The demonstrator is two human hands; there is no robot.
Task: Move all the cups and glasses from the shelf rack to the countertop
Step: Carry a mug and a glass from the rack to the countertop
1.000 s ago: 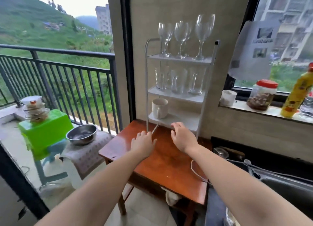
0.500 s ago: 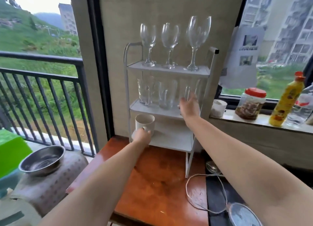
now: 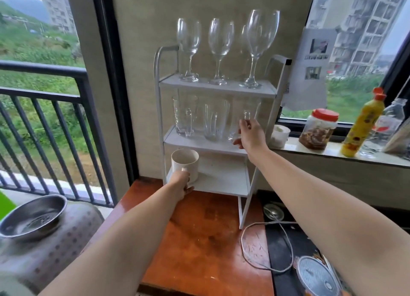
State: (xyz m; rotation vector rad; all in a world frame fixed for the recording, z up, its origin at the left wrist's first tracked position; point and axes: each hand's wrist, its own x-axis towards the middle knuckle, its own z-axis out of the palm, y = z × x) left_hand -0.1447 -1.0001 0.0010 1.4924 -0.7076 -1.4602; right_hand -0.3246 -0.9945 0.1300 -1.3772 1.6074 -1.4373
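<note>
A white three-tier shelf rack (image 3: 216, 89) stands on a brown wooden tabletop (image 3: 199, 240). Several wine glasses (image 3: 220, 49) stand on its top tier. The middle tier holds three clear glass mugs (image 3: 185, 116). My right hand (image 3: 250, 136) is closed on the handle of the rightmost glass mug (image 3: 245, 116). A white ceramic mug (image 3: 185, 162) sits at the left of the bottom tier, and my left hand (image 3: 180, 182) grips its handle.
A metal bowl (image 3: 33, 215) rests on a patterned cover at the left, by the balcony railing. The window sill at the right holds a small white cup (image 3: 279, 134), a red-lidded jar (image 3: 318, 129) and a yellow bottle (image 3: 363, 124). A white cord (image 3: 266, 247) loops over the table's right edge.
Both hands left the tabletop and rose to the rack. The left hand closed on the white mug's handle, the right on the rightmost glass mug's handle. The view moved closer.
</note>
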